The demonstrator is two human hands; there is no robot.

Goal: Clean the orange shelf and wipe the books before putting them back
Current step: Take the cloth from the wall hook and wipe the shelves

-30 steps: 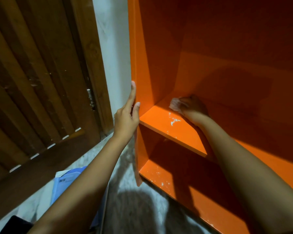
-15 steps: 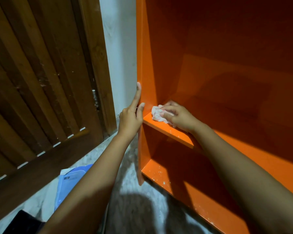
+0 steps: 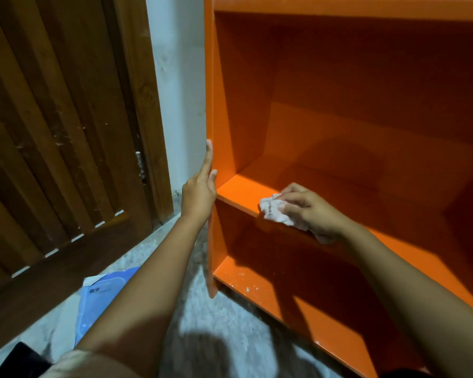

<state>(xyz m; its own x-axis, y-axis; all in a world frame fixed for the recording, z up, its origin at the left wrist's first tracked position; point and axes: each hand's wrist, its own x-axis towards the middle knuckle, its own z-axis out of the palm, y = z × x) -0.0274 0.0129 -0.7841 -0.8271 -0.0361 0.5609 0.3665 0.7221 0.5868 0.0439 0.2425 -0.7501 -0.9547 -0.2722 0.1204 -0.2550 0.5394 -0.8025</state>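
An orange shelf unit (image 3: 339, 110) fills the right of the view, with no books on its boards. My right hand (image 3: 309, 208) presses a crumpled white cloth (image 3: 273, 210) onto the front edge of the middle board (image 3: 241, 190). My left hand (image 3: 200, 192) rests flat against the unit's left side panel (image 3: 209, 105), fingers straight and pointing up. The bottom board (image 3: 257, 285) carries white specks. A blue-covered book or folder (image 3: 101, 296) lies on the floor at the lower left, partly hidden behind my left forearm.
A dark wooden slatted door (image 3: 60, 126) stands at the left, with a strip of white wall (image 3: 180, 91) between it and the shelf. The floor (image 3: 219, 323) is grey speckled stone. A dark object (image 3: 19, 361) sits at the bottom left corner.
My right hand has drawn the cloth from the back left corner of the middle board to its front edge and then rightward. The white specks on that board are gone. My left hand stays on the panel.
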